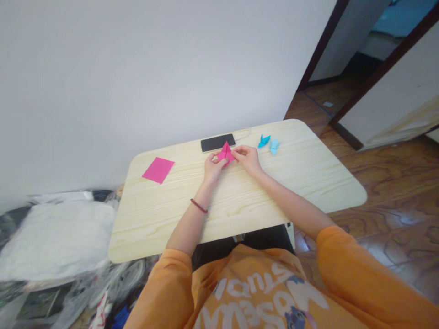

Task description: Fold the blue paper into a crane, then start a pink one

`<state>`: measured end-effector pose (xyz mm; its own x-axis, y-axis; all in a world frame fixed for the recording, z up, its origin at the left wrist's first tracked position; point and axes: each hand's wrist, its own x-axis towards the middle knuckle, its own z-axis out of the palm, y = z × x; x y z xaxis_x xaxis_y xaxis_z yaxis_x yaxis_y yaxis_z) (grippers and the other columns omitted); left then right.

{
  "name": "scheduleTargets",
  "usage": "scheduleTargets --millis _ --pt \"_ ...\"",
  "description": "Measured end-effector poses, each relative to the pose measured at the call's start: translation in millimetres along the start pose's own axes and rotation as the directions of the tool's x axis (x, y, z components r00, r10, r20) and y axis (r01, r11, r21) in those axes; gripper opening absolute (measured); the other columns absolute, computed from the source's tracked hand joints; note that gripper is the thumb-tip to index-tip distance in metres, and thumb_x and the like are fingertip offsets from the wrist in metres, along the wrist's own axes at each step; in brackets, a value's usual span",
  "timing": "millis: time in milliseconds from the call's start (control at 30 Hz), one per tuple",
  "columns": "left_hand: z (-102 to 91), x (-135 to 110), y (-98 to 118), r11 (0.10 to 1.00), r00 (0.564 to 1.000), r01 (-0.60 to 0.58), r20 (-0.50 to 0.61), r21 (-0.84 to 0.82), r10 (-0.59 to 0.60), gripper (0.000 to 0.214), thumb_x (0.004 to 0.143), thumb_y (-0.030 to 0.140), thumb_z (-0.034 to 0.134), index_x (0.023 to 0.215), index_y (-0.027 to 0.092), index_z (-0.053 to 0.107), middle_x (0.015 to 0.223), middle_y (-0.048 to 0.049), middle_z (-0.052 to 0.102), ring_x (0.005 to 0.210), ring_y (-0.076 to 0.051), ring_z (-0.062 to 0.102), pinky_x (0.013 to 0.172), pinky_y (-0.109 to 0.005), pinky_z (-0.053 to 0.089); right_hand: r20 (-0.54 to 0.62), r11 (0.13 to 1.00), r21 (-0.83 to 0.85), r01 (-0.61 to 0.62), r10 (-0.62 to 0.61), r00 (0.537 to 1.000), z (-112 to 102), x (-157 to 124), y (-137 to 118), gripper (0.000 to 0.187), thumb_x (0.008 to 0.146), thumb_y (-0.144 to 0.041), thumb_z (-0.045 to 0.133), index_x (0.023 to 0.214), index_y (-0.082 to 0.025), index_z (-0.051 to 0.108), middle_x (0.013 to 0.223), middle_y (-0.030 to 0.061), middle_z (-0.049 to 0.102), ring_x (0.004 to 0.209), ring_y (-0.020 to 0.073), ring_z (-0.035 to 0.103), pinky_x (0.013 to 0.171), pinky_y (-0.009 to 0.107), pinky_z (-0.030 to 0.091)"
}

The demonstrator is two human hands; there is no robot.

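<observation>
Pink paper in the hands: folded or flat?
Folded: the pink origami paper between the left hand and right hand shows creases and a raised point, unlike the flat rectangular pink paper sheet.

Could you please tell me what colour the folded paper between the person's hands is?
The folded paper is bright pink, best seen in the head view.

orange T-shirt point(240, 260) | white lettering point(260, 288) | upside down, folded, warped | no word reliably readable
</observation>
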<state>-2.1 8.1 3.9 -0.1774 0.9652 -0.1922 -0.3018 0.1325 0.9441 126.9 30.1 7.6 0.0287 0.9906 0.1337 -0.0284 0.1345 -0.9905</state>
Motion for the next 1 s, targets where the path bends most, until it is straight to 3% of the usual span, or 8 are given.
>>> scheduleTargets --millis 267,533,600,800,1000 --pt "-1.6 0.0 0.1 0.995 0.997 0.051 0.055 -0.081 -0.047 0.039 0.056 0.012 0.079 0.091 0.014 0.061 0.067 -0.002 0.072 0.061 -0.015 0.068 0.081 -0.035 0.054 -0.079 0.999 -0.027 0.036 -0.038 0.996 -6.9 5.2 -1.6 0.019 0.063 -0.038 0.069 0.066 -0.019 0.064 0.057 -0.0007 0.061 0.05 0.012 0.051 0.051 0.027 0.044" --pt "-5.2 0.1 3.2 0.992 0.974 0.079 0.221 -0.099 -0.056 0.061 0.063 0.007 0.074 0.121 0.014 0.055 0.084 -0.0077 0.075 0.082 -0.019 0.072 0.097 -0.041 0.051 -0.122 1.0 0.0 0.027 -0.027 0.992 -17.1 17.4 4.3 0.022 0.064 -0.038 0.072 0.067 -0.019 0.062 0.058 0.0003 0.061 0.051 0.0126 0.052 0.049 0.027 0.044" --pt "-6.5 0.8 5.0 0.994 0.975 0.07 0.218 -0.083 -0.051 0.067 0.064 0.005 0.07 0.128 0.015 0.05 0.094 -0.0099 0.074 0.085 -0.02 0.072 0.098 -0.042 0.05 -0.112 0.999 0.008 0.031 -0.03 0.993 -19.4 18.2 4.2 0.023 0.063 -0.039 0.072 0.068 -0.018 0.063 0.058 -0.0001 0.061 0.05 0.0118 0.051 0.048 0.026 0.043" --pt "-10.3 6.1 7.6 0.999 0.995 -0.043 0.086 -0.002 0.043 0.043 0.075 0.021 0.062 0.118 0.019 0.058 0.131 -0.0122 0.059 0.093 -0.024 0.07 0.086 -0.041 0.056 0.02 1.0 -0.01 0.015 -0.015 1.0 -14.9 12.1 2.5 0.034 0.06 -0.048 0.073 0.069 -0.017 0.063 0.057 -0.0004 0.061 0.049 0.0097 0.049 0.049 0.025 0.041" --pt "-12.6 10.6 -0.7 0.937 0.959 -0.281 0.103 0.209 0.265 0.042 0.065 0.034 0.077 0.102 0.016 0.067 0.114 -0.0102 0.068 0.109 -0.026 0.062 0.085 -0.035 0.054 0.123 0.999 0.001 -0.045 0.044 0.991 -7.8 3.3 -2.2 0.038 0.057 -0.051 0.076 0.069 -0.017 0.064 0.056 -0.0004 0.059 0.049 0.0096 0.046 0.049 0.026 0.038"
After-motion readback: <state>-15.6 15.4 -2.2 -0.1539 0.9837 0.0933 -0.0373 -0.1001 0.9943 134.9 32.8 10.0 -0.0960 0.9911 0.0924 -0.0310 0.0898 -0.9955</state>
